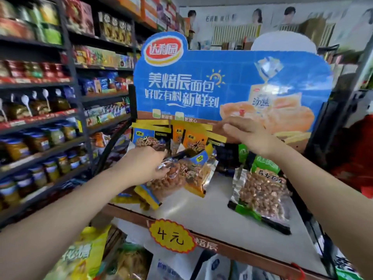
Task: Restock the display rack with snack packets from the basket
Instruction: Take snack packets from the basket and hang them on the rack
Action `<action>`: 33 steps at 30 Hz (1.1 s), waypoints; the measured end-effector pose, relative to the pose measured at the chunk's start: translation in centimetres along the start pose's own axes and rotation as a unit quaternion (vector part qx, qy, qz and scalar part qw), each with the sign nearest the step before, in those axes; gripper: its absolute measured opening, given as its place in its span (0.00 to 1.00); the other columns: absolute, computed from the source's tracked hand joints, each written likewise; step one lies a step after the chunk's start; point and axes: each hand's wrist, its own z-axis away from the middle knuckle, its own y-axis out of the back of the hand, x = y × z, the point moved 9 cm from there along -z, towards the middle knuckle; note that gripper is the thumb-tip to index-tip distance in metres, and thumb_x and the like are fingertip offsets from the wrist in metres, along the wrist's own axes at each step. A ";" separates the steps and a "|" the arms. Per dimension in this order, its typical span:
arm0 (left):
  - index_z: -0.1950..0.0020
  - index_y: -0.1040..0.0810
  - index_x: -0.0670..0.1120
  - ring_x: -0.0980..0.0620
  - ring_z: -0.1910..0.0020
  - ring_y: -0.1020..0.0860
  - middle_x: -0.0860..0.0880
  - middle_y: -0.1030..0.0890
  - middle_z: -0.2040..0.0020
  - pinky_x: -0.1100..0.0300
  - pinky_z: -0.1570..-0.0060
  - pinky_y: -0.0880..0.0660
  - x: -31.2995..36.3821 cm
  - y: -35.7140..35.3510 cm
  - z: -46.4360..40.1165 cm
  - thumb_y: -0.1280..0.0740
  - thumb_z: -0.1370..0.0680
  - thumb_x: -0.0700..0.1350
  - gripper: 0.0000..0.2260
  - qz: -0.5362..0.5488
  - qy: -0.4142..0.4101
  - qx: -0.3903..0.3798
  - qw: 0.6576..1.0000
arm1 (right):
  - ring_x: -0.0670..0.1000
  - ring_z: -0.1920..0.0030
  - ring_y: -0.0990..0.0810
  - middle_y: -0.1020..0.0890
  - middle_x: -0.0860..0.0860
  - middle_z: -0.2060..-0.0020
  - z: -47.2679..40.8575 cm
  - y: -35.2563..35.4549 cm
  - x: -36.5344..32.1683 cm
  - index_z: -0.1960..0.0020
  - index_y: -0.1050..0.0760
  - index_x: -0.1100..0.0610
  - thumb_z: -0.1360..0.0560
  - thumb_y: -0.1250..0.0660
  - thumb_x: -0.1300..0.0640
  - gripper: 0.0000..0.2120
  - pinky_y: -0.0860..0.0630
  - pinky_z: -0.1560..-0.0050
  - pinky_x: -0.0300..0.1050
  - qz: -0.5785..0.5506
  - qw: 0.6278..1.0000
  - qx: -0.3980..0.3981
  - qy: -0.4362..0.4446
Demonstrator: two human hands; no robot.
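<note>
Head view: left hand (pixel 145 164) grip pinches snack packet (pixel 181 174).

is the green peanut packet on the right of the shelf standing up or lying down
Lying down, roughly flat. The green peanut packet rests on its back on the white shelf, its clear front facing up. Neither hand touches it.

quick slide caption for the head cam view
Left hand holds a peanut packet at the display rack shelf; right hand reaches the upright packets.

Snack packets (pixel 181 172) left on rack shelf (pixel 212 215), peanut bag (pixel 262 190) right, signboard (pixel 232 85) behind
</note>
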 end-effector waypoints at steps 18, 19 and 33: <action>0.50 0.25 0.46 0.49 0.69 0.23 0.51 0.23 0.66 0.61 0.78 0.33 -14.0 -3.8 4.1 0.31 0.32 0.63 0.22 -0.042 0.003 0.163 0.986 | 0.50 0.67 0.33 0.31 0.51 0.68 -14.3 -15.4 -8.1 0.50 0.26 0.69 0.24 0.35 0.59 0.11 0.38 0.60 0.42 0.175 0.979 -0.098 0.029; 0.53 0.23 0.47 0.50 0.68 0.20 0.51 0.21 0.65 0.62 0.78 0.31 -13.5 -4.1 4.7 0.26 0.37 0.61 0.22 -0.050 -0.043 0.214 0.975 | 0.51 0.63 0.31 0.30 0.52 0.65 -14.9 -16.1 -8.2 0.49 0.26 0.68 0.24 0.35 0.59 0.11 0.38 0.58 0.42 0.183 0.978 -0.092 0.027; 0.44 0.20 0.50 0.49 0.55 0.18 0.45 0.19 0.44 0.58 0.63 0.22 -10.2 -12.9 3.2 0.25 0.36 0.54 0.22 -0.013 -0.283 0.081 0.955 | 0.59 0.34 0.30 0.27 0.57 0.35 -16.1 -18.3 -5.0 0.34 0.33 0.57 0.24 0.37 0.56 0.18 0.34 0.35 0.55 0.423 0.901 0.016 -0.095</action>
